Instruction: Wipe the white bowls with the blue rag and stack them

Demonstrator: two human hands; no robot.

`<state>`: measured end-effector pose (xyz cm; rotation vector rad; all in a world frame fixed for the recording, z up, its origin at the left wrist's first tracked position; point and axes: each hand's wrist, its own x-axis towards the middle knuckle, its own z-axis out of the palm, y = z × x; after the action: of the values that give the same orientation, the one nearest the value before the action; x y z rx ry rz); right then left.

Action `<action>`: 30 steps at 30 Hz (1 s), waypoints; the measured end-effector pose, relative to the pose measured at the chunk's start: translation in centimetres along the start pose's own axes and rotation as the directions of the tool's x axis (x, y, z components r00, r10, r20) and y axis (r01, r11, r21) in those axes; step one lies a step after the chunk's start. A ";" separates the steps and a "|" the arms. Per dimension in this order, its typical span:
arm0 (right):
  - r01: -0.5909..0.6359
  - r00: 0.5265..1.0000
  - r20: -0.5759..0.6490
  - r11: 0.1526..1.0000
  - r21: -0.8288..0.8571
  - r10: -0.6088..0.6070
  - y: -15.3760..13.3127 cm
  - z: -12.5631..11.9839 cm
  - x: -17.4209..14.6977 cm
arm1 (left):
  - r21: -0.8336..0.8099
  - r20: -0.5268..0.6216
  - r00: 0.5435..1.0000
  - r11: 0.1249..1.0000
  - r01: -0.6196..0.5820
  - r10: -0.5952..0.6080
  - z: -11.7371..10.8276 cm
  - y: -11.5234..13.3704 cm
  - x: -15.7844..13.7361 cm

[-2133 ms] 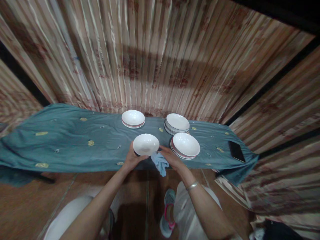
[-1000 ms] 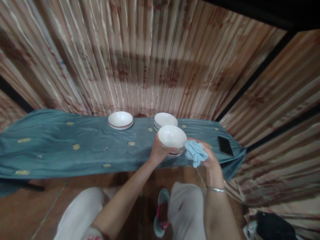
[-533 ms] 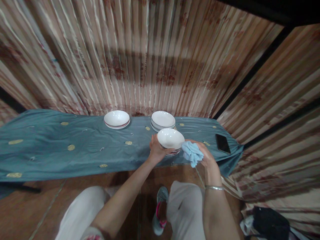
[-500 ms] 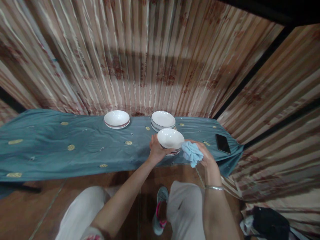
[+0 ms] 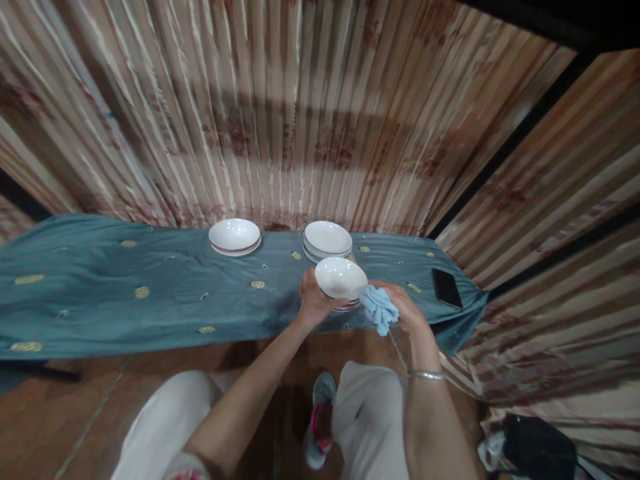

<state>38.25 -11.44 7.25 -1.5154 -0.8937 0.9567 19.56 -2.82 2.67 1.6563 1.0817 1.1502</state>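
A white bowl (image 5: 341, 277), its inside facing up, is gripped at its left and near rim by my left hand (image 5: 316, 298). My right hand (image 5: 403, 305) is closed around a crumpled light-blue cloth (image 5: 379, 307), which touches the bowl's right edge. Under the held bowl, red-rimmed dishes (image 5: 349, 307) show in part; the bowl and my hands hide the rest. Just behind stands a stack of white plates (image 5: 327, 239) with dark rims. Farther left, white bowls with a red band (image 5: 235, 237) sit stacked.
A blue-green patterned cloth (image 5: 170, 293) covers the narrow table. At its right end lies a black phone (image 5: 447, 288). Patterned curtains (image 5: 250, 120) hang behind and to the right, with black frame bars (image 5: 510, 147). A black bag (image 5: 540, 447) rests at lower right.
My right hand has shifted slightly left with the cloth, bringing it closer against the bowl's right edge. My left hand keeps its grip on the bowl.
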 end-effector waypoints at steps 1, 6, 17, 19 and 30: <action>0.000 1.000 0.001 1.000 -0.005 0.000 0.0 0.0 0.0 | 0.004 0.003 1.000 1.000 0.018 -0.018 0.0 0.0 0.0; 0.019 1.000 -0.017 1.000 -0.003 -0.019 0.0 0.0 0.1 | -0.036 0.042 0.997 0.998 0.059 -0.058 0.0 -0.1 -0.1; 0.072 0.997 0.012 0.961 0.267 -0.078 -3.8 1.0 -1.9 | -0.020 0.035 0.996 0.997 0.078 -0.077 -1.8 -0.7 -0.2; 0.087 0.993 0.044 0.947 0.309 -0.105 -4.8 2.2 -2.7 | -0.028 0.027 0.996 0.996 0.085 -0.084 -3.0 -1.5 -0.5; -0.202 0.879 0.476 0.908 0.367 0.003 -2.9 17.8 -1.4 | -0.072 -0.177 0.984 0.997 0.004 -0.017 -11.9 -7.7 0.4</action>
<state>21.27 -5.46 8.62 -0.9914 -0.8761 1.5287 6.74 1.59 -1.62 1.5132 1.1446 1.3343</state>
